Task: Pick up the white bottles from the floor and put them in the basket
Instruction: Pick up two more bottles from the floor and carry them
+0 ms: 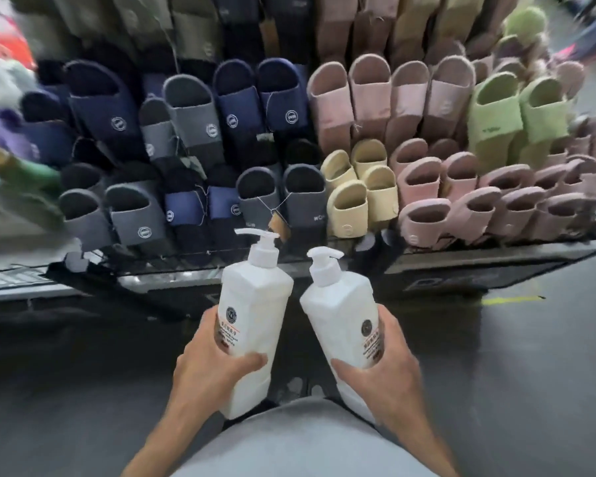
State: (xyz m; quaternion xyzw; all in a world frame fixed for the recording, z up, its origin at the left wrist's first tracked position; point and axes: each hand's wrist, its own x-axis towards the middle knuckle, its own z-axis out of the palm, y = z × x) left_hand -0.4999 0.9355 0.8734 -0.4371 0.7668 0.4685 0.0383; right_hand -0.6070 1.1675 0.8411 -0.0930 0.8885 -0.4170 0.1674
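- Before a low rack of slippers (289,139), the person holds two white pump bottles above the dark floor (513,356).
- Left hand (207,366): fingers and thumb curled round the lower half of the left bottle (255,304); bottle near upright, pump spout pointing right.
- Right hand (386,370): fingers and thumb curled round the lower half of the right bottle (341,311); bottle leaning left at the top.
- Bottles stand close at the shoulders; whether they touch cannot be told.
- Both labels face outward towards the palms.
- Slippers are ranked by colour: navy and grey left, pink, yellow and green right.
- Grey clothing (300,442) fills the lower centre.
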